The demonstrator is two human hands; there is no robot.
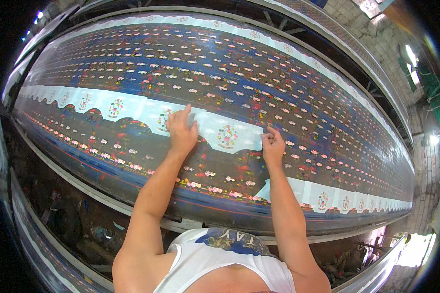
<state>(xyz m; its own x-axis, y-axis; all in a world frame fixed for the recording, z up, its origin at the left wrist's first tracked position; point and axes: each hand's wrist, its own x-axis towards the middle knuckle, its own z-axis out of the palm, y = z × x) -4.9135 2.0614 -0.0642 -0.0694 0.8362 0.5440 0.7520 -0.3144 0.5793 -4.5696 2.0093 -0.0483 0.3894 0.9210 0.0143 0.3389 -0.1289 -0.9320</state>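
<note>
A pale cloth piece (pixel 239 136) with a colourful round print lies in front of me on a long dark table, its lower edge cut in a curve. My right hand (pixel 274 144) pinches the right end of this piece between thumb and fingers. On the seam with the neighbouring cloth piece (pixel 157 113) rests my left hand (pixel 182 131), its fingers apart and partly covering that piece's print. Further printed cloth pieces (pixel 98 105) run in a row to the left, edge against edge.
The long table (pixel 220 97) is dotted with small repeated printed marks and paint specks. Another row of cloth pieces (pixel 347 198) lies along the near right edge, partly behind my right forearm. A third row (pixel 254 36) follows the far edge. Metal framing (pixel 278 22) stands beyond.
</note>
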